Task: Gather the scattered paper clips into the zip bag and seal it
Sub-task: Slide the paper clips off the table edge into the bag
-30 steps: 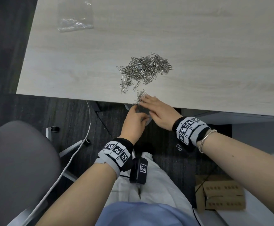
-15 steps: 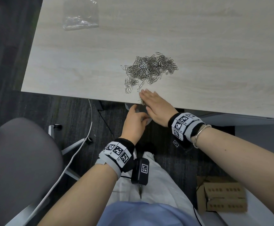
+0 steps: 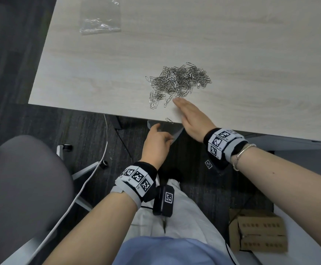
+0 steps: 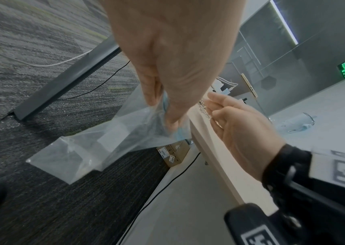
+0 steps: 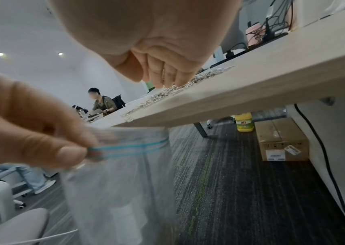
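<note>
A heap of silver paper clips (image 3: 178, 83) lies on the pale wooden table (image 3: 98, 77), and one stray clip (image 3: 169, 120) sits at the near edge. My right hand (image 3: 176, 101) lies flat on the table just short of the heap, fingers straight, holding nothing. Below the table edge my left hand (image 3: 161, 133) pinches the blue zip strip (image 5: 125, 147) of a clear zip bag (image 4: 96, 145). The bag hangs down with its mouth up against the edge. What it contains is too blurred to make out.
A second crumpled clear bag (image 3: 100, 18) lies at the table's far left. A grey chair (image 3: 22, 188) stands to my left with a white cable (image 3: 90, 180) beside it. Cardboard boxes (image 3: 259, 234) and a yellow bottle (image 5: 244, 123) sit on the carpet under the table.
My right hand dragged a small bunch of clips to the table edge, then slid forward toward the heap. The bunch is gone from the edge; one clip stays there. My left hand kept the bag.
</note>
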Available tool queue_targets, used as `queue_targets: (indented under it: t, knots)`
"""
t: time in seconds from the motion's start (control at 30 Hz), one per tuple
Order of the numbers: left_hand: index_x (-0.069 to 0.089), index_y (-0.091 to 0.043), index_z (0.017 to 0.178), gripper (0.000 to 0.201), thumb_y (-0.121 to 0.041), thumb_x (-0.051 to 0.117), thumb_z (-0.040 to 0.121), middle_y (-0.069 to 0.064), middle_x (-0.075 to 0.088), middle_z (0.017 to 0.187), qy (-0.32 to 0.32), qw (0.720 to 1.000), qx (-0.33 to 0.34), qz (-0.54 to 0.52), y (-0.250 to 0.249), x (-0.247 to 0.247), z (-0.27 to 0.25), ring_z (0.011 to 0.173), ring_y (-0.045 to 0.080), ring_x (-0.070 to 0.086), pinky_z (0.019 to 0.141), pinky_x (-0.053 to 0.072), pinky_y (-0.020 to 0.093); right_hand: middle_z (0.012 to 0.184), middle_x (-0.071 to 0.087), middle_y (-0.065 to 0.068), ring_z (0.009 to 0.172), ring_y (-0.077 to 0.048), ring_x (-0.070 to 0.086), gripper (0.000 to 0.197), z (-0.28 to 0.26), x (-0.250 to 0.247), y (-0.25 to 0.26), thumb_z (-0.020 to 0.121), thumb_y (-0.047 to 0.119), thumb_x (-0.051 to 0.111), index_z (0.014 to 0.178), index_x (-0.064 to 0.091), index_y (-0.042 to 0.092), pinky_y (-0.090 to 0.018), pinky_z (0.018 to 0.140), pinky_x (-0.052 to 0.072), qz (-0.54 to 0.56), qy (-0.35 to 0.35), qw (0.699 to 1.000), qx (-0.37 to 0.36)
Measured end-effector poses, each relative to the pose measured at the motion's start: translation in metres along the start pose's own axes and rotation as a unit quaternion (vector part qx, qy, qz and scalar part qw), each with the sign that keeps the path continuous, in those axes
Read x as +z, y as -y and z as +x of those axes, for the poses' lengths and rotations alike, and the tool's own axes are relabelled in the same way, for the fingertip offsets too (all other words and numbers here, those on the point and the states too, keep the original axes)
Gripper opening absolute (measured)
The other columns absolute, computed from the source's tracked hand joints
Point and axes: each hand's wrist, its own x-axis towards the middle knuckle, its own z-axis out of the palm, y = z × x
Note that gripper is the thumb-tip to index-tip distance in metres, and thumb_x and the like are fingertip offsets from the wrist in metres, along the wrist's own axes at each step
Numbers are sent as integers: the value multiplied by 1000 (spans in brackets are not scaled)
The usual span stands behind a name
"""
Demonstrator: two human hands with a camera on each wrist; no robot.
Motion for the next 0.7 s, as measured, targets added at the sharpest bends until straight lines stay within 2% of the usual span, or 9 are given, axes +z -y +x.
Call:
queue_targets:
  t: [0.07, 0.23, 0.3, 0.4, 0.47, 0.53, 0.6, 0.7]
  knots:
    - [72, -8, 99, 17, -14, 61, 87, 17, 39, 140, -9, 1000, -14, 0, 4, 1, 0, 130, 31, 39, 104, 38, 37, 156, 17, -9, 145, -19, 11, 52, 13, 0, 0, 96, 6, 33, 146, 22, 10, -27, 119, 5, -17, 10, 1000, -5]
    - [73, -9, 94, 14, -16, 64, 86, 13, 44, 126, -19, 999, -42, -11, 15, -1, 2, 121, 30, 41, 98, 40, 35, 156, 16, -10, 146, -22, 8, 48, 46, 6, 20, 98, 12, 32, 145, 26, 9, -26, 116, 0, -82, 29, 994, -66]
    - [73, -10, 95, 14, -16, 64, 86, 14, 44, 128, -17, 999, -46, -7, 18, -4, 3, 123, 31, 39, 99, 39, 35, 156, 16, -11, 146, -24, 7, 48, 59, 8, 28, 97, 12, 32, 145, 26, 8, -28, 116, 0, -113, 48, 989, -80]
    - [73, -8, 97, 15, -12, 64, 86, 19, 38, 140, -2, 999, -33, -18, 20, -9, 2, 132, 34, 34, 107, 35, 41, 157, 13, -11, 146, -25, 6, 49, 73, 11, 34, 97, 14, 31, 145, 24, 8, -33, 117, 0, -172, 86, 977, -90]
    - [73, -9, 98, 16, -12, 64, 86, 21, 33, 145, 5, 1000, -24, -16, 19, -11, 1, 135, 35, 31, 111, 31, 39, 157, 14, -12, 146, -25, 7, 49, 74, 12, 34, 98, 17, 30, 145, 24, 8, -35, 118, 2, -192, 101, 972, -94]
    - [73, -10, 99, 16, -13, 64, 86, 20, 31, 147, 4, 1000, -17, -16, 18, -11, 1, 136, 33, 31, 109, 29, 35, 157, 14, -12, 146, -24, 7, 48, 68, 14, 33, 100, 19, 28, 146, 24, 7, -34, 118, 4, -181, 111, 972, -96]
    - [73, -10, 97, 15, -14, 65, 85, 18, 36, 143, 0, 1000, -1, -17, 18, -10, 1, 133, 31, 36, 107, 33, 34, 157, 15, -11, 146, -22, 8, 46, 57, 16, 32, 100, 18, 28, 145, 25, 7, -31, 118, 4, -162, 125, 973, -105]
    - [73, -7, 93, 13, -14, 66, 84, 14, 44, 127, -18, 999, 27, -18, 18, -5, -1, 117, 27, 47, 96, 43, 34, 157, 16, -8, 146, -18, 8, 52, 41, 16, 32, 93, 2, 31, 145, 28, 8, -23, 115, -1, -140, 156, 971, -115]
